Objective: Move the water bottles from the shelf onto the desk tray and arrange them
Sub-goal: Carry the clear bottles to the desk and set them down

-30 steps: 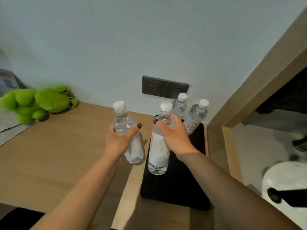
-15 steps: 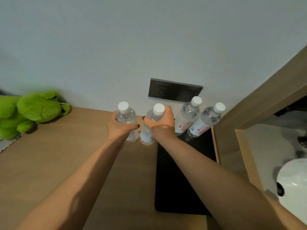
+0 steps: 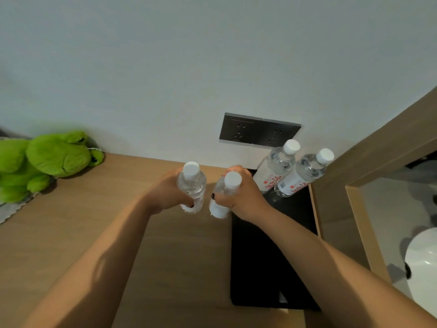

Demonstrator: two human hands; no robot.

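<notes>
My left hand [image 3: 165,194] grips a clear water bottle with a white cap [image 3: 192,183] above the wooden desk, left of the tray. My right hand [image 3: 238,192] grips a second white-capped bottle [image 3: 224,197] close beside the first, near the tray's far left corner. Whether either bottle touches the desk I cannot tell. A black tray [image 3: 264,261] lies on the desk at the right. Two more bottles [image 3: 275,170] [image 3: 300,176] with red-lettered labels stand at the tray's far end by the wall.
A green plush toy [image 3: 45,159] lies at the desk's far left on a grey cloth [image 3: 9,209]. A dark socket panel [image 3: 259,130] sits on the wall behind the tray. A wooden frame [image 3: 364,230] borders the desk's right edge; a white round object [image 3: 421,263] lies beyond it.
Both hands have carried their bottles away from me toward the wall, drawing closer together. The view has tilted down more steeply over the desk.
</notes>
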